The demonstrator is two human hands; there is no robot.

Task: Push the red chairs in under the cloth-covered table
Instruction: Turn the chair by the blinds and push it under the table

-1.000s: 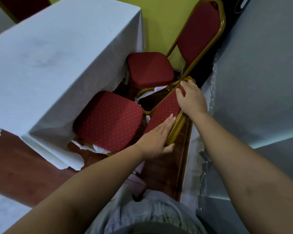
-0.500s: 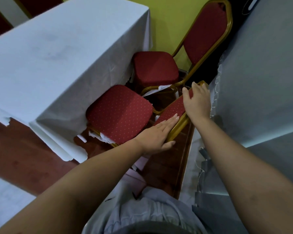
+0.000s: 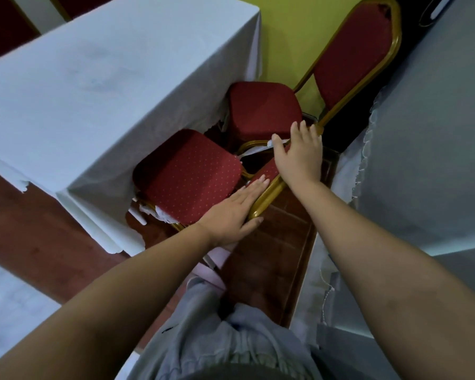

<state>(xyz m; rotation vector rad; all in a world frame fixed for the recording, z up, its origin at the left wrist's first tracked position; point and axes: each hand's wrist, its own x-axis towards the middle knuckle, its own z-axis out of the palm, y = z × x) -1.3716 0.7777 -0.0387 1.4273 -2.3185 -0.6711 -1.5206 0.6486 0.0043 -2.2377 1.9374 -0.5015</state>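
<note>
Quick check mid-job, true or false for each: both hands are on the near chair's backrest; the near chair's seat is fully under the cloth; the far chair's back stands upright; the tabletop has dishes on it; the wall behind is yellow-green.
1. Both hands are on the near chair's backrest. True: the left hand lies flat at its lower end and the right hand rests over its upper end.
2. The near chair's seat is fully under the cloth. False: most of it shows beside the table.
3. The far chair's back stands upright. True.
4. The tabletop has dishes on it. False: only white cloth shows.
5. The wall is yellow-green. True.
</note>
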